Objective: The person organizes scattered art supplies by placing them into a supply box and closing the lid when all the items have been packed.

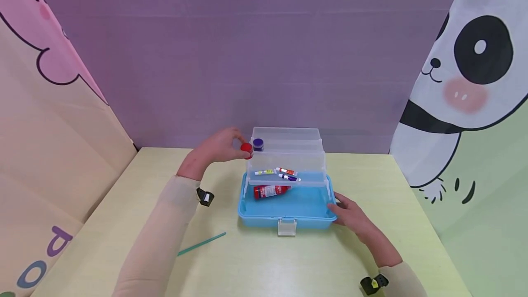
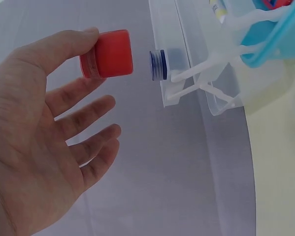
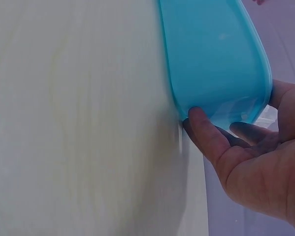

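Between thumb and fingertips, my left hand (image 1: 220,146) pinches a small red jar (image 1: 246,151), held in the air beside the upper clear tray (image 1: 288,147) of a storage box. On that tray's left end stands a dark blue jar (image 1: 258,145), apart from the red one in the left wrist view. My right hand (image 1: 350,217) grips the right end of the box's light blue base (image 1: 313,205), seen close in the right wrist view. Inside the base lies a red bottle (image 1: 268,191) with a white label. Three small tubes (image 1: 286,171) lie on the lower clear tray.
A teal stick (image 1: 202,244) lies on the pale table (image 1: 255,269), left of the box and near my left sleeve. A clear latch (image 1: 287,227) hangs at the box's front. Behind the table rises a purple backdrop (image 1: 247,58), with printed panels on both sides.
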`<state>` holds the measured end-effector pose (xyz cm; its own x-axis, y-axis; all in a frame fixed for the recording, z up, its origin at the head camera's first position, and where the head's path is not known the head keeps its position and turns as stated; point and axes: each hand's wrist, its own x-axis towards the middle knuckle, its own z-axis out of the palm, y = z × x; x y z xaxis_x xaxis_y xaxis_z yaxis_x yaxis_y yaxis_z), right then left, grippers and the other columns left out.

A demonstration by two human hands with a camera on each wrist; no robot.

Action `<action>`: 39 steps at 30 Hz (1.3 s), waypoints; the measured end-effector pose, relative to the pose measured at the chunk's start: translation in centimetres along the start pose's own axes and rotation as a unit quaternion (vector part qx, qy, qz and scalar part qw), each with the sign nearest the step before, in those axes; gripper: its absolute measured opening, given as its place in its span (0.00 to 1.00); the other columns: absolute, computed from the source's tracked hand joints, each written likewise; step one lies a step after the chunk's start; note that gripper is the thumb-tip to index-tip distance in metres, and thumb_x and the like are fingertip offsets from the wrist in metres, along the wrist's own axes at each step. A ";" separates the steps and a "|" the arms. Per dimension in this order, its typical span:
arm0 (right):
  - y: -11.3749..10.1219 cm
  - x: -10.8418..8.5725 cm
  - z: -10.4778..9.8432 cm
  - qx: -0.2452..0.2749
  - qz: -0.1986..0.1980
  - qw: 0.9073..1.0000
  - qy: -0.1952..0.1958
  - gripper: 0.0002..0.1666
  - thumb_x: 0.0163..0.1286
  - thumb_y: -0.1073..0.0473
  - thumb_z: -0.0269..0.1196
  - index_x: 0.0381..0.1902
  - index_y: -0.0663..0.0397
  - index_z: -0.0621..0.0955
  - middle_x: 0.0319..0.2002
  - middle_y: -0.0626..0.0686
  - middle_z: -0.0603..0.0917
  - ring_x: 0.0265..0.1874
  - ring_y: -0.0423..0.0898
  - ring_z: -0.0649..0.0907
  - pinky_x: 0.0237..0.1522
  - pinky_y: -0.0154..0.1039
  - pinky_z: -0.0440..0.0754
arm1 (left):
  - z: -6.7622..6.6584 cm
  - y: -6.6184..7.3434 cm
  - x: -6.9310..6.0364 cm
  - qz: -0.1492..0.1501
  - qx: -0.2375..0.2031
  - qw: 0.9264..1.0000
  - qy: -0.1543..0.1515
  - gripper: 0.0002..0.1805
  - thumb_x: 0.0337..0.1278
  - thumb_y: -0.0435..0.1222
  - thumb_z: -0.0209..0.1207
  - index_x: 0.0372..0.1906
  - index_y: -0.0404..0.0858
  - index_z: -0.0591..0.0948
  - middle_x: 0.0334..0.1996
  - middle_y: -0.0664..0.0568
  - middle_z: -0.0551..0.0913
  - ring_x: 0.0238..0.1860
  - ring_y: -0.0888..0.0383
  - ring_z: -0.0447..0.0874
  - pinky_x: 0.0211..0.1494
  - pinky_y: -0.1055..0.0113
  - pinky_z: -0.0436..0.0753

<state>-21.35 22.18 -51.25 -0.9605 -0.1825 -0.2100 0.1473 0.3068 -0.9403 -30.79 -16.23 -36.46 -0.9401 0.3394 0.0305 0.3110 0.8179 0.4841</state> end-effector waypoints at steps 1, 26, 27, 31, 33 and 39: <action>0.0 0.0 0.0 0.000 -0.001 1.000 -0.001 0.36 0.74 0.55 0.57 0.73 0.62 0.60 0.63 0.72 0.69 0.55 0.63 0.78 0.49 0.52 0.80 | 0.0 0.1 0.2 0.002 0.000 1.000 0.000 0.22 0.49 0.45 0.70 0.48 0.39 0.83 0.53 0.47 0.76 0.55 0.48 0.71 0.49 0.53 0.82; -0.2 -0.2 0.1 0.001 -0.002 1.000 -0.002 0.34 0.75 0.56 0.55 0.73 0.63 0.60 0.65 0.72 0.67 0.56 0.65 0.77 0.49 0.52 0.80 | 0.2 2.0 4.6 0.036 0.002 0.999 -0.016 0.24 0.51 0.45 0.69 0.51 0.38 0.81 0.48 0.48 0.77 0.48 0.52 0.72 0.37 0.64 0.82; -0.2 -0.2 0.1 0.001 -0.001 1.000 -0.003 0.34 0.75 0.56 0.55 0.73 0.63 0.60 0.64 0.72 0.67 0.56 0.65 0.77 0.49 0.52 0.80 | 0.2 2.1 4.7 0.035 0.003 0.999 -0.016 0.24 0.51 0.45 0.69 0.51 0.38 0.81 0.48 0.48 0.77 0.48 0.52 0.72 0.37 0.64 0.82; -0.2 -0.3 0.1 0.002 0.001 1.000 -0.002 0.35 0.75 0.55 0.56 0.73 0.63 0.60 0.64 0.72 0.68 0.55 0.64 0.78 0.49 0.52 0.81 | 0.5 2.1 5.1 0.028 0.001 0.999 -0.019 0.24 0.50 0.45 0.70 0.51 0.39 0.81 0.47 0.49 0.76 0.46 0.53 0.73 0.36 0.65 0.83; -0.1 -0.3 0.1 0.000 -0.001 1.000 -0.005 0.35 0.75 0.54 0.56 0.73 0.64 0.60 0.63 0.72 0.68 0.55 0.64 0.78 0.49 0.52 0.81 | 0.6 2.1 5.3 0.025 0.001 0.999 -0.021 0.23 0.51 0.46 0.69 0.51 0.40 0.81 0.47 0.49 0.76 0.46 0.53 0.74 0.36 0.65 0.83; 0.1 -0.2 0.1 0.004 -0.006 1.000 -0.001 0.35 0.74 0.54 0.57 0.72 0.63 0.61 0.63 0.71 0.69 0.55 0.64 0.78 0.48 0.52 0.81 | 1.1 2.4 5.9 0.022 0.002 1.000 -0.020 0.22 0.54 0.47 0.68 0.51 0.40 0.81 0.48 0.49 0.76 0.47 0.53 0.73 0.39 0.63 0.83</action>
<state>-21.15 22.15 -51.29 -0.9616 -0.1879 -0.1999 0.1383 0.2971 -0.9448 -35.44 -11.78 -36.09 -0.9193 0.3931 0.0161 0.3520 0.8034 0.4803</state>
